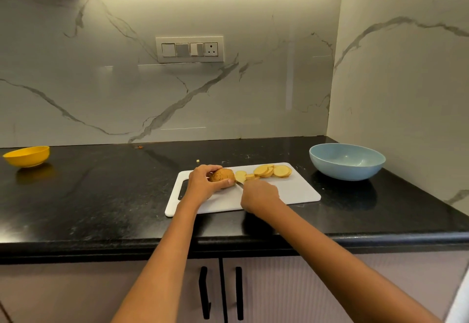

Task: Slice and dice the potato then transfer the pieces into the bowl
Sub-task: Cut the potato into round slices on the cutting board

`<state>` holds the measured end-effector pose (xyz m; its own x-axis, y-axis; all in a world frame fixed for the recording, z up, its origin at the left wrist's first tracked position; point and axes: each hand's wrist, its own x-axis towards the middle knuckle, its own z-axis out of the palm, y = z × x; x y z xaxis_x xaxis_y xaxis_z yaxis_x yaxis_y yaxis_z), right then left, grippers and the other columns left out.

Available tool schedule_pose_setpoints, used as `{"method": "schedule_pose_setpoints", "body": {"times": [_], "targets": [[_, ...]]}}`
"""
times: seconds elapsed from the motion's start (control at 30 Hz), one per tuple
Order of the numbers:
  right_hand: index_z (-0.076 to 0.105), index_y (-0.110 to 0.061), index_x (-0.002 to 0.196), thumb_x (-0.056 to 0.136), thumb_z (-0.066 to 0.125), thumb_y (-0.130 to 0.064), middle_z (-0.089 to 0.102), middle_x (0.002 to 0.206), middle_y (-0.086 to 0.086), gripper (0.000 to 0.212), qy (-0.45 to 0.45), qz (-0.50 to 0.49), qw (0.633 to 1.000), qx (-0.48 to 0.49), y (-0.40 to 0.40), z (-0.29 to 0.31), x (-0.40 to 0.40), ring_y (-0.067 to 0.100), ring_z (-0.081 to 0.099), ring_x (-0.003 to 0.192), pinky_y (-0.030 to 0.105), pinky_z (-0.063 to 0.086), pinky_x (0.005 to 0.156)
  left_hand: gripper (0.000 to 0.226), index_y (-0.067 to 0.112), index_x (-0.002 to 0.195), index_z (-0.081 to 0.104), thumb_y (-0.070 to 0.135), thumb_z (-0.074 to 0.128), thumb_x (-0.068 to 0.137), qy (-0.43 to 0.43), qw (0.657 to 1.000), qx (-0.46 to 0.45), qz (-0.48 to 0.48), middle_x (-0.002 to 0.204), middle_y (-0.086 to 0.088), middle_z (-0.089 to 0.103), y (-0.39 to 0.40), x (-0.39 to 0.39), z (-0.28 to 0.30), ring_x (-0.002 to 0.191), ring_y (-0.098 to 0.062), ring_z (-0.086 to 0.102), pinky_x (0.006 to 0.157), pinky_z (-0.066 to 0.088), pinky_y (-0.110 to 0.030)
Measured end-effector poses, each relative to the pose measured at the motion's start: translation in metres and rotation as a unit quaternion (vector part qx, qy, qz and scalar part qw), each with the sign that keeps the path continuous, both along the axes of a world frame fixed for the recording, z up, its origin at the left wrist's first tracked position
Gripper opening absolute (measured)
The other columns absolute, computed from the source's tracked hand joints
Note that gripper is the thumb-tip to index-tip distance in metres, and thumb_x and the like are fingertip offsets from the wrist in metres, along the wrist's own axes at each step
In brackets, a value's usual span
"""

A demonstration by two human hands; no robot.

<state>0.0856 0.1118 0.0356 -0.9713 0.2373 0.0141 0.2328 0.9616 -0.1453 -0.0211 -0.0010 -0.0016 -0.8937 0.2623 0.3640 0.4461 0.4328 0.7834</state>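
Small yellow plastic bowl (pixel 27 155) sits far left on the black stone counter (pixel 106 196), well apart from everything else. Flat white plastic cutting board (pixel 291 193) w/ handle slot lies near the counter's middle. Left hand (pixel 203 183) curls over the brown-skinned potato remainder (pixel 222 175) on the board's left half, thumb under, fingers on top, gripping it. Just right of its cut face lie loose pale-yellow round slices (pixel 272 171), overlapping in a row along the board's far edge. Right hand (pixel 258 193) is closed round a knife handle, mostly hidden; only a bit of blade (pixel 239 182) shows at the potato's cut face. Wide light-blue bowl (pixel 347 161) stands on the counter just beyond the board's right corner, apart from it.
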Motion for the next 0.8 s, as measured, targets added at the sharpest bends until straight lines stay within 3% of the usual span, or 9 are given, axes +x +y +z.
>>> {"method": "schedule_pose_setpoints", "body": {"times": [0.23, 0.37, 0.47, 0.53, 0.67, 0.8], "targets": [[0.054, -0.007, 0.123, 0.097, 0.042, -0.019, 0.058, 0.121, 0.009, 0.031, -0.021, -0.008, 1.0, -0.012, 0.018, 0.008, -0.004, 0.022, 0.055, 0.109, 0.027, 0.043, 0.086, 0.056, 0.018, 0.119, 0.061, 0.034, 0.081, 0.069, -0.013, 1.0, 0.012, 0.008, 0.122, -0.004, 0.057, -0.001, 0.001, -0.003, 0.109, -0.018, 0.052, 0.091, 0.044, -0.029], [0.057, -0.008, 0.113, 0.096, 0.043, -0.017, 0.056, 0.094, 0.005, 0.024, 0.037, -0.043, 0.998, -0.036, 0.033, 0.011, 0.001, 0.018, 0.054, 0.086, 0.025, 0.04, 0.072, 0.056, 0.017, 0.121, 0.058, 0.035, 0.077, 0.073, -0.017, 1.0, 0.001, 0.005, 0.123, -0.005, 0.056, 0.001, 0.0, -0.002, 0.11, -0.019, 0.052, 0.091, 0.044, -0.03], [0.058, -0.007, 0.11, 0.096, 0.044, -0.017, 0.051, 0.086, 0.004, 0.023, 0.05, -0.042, 0.997, -0.029, 0.032, 0.014, 0.004, 0.016, 0.049, 0.079, 0.025, 0.039, 0.069, 0.056, 0.016, 0.121, 0.058, 0.036, 0.077, 0.072, -0.022, 1.0, 0.003, 0.007, 0.123, -0.005, 0.056, 0.0, 0.0, -0.002, 0.109, -0.019, 0.053, 0.092, 0.045, -0.03], [0.057, -0.007, 0.112, 0.096, 0.043, -0.018, 0.052, 0.089, 0.004, 0.024, 0.035, -0.026, 0.999, -0.029, 0.027, 0.013, 0.004, 0.017, 0.05, 0.081, 0.025, 0.038, 0.069, 0.055, 0.017, 0.121, 0.058, 0.036, 0.077, 0.073, -0.023, 1.0, 0.001, 0.009, 0.123, -0.005, 0.057, 0.0, 0.0, -0.002, 0.109, -0.019, 0.052, 0.09, 0.044, -0.028], [0.056, -0.01, 0.118, 0.097, 0.043, -0.019, 0.059, 0.116, 0.005, 0.027, 0.002, -0.012, 1.0, -0.021, 0.019, 0.002, 0.004, 0.02, 0.056, 0.105, 0.025, 0.039, 0.078, 0.053, 0.017, 0.12, 0.058, 0.034, 0.077, 0.074, -0.022, 1.0, 0.004, 0.016, 0.121, -0.005, 0.058, 0.0, -0.002, -0.003, 0.108, -0.018, 0.053, 0.088, 0.043, -0.028], [0.055, -0.011, 0.123, 0.097, 0.042, -0.017, 0.061, 0.117, 0.007, 0.029, 0.009, -0.031, 0.999, -0.01, 0.027, 0.002, 0.002, 0.019, 0.057, 0.1, 0.025, 0.044, 0.084, 0.055, 0.014, 0.125, 0.056, 0.035, 0.074, 0.076, -0.023, 1.0, 0.002, 0.016, 0.124, -0.007, 0.057, 0.0, -0.002, -0.004, 0.111, -0.02, 0.052, 0.092, 0.043, -0.03]]}}
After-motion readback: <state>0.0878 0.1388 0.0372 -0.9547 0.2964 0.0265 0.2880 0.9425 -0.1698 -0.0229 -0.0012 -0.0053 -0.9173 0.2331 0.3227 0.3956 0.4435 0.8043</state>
